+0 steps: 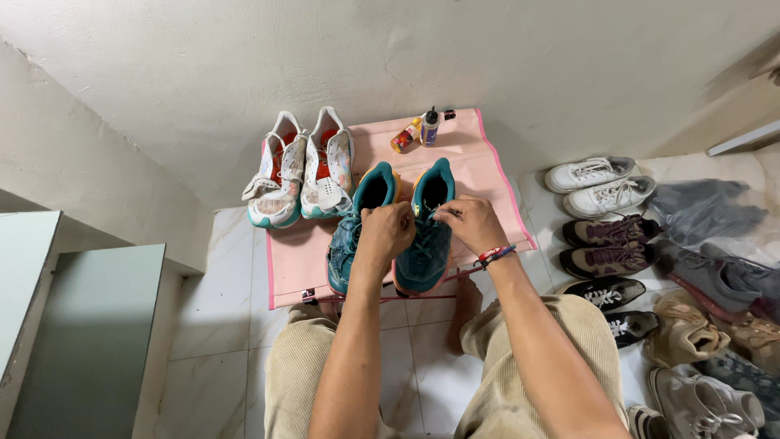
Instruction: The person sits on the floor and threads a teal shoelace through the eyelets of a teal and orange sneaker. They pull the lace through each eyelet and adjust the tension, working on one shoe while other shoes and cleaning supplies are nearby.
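Two teal sneakers stand side by side on a pink low rack (479,171). My left hand (385,232) is closed over the laces between the left teal sneaker (348,244) and the right teal sneaker (426,248). My right hand (474,223), with a red and blue wristband, pinches the laces of the right teal sneaker. A pair of white sneakers with red insoles (301,171) sits at the rack's far left.
Two small bottles (416,132) lie at the rack's back edge. Several pairs of shoes (605,244) line the tiled floor to the right. A grey-green cabinet (73,325) stands at the left. A white wall rises behind.
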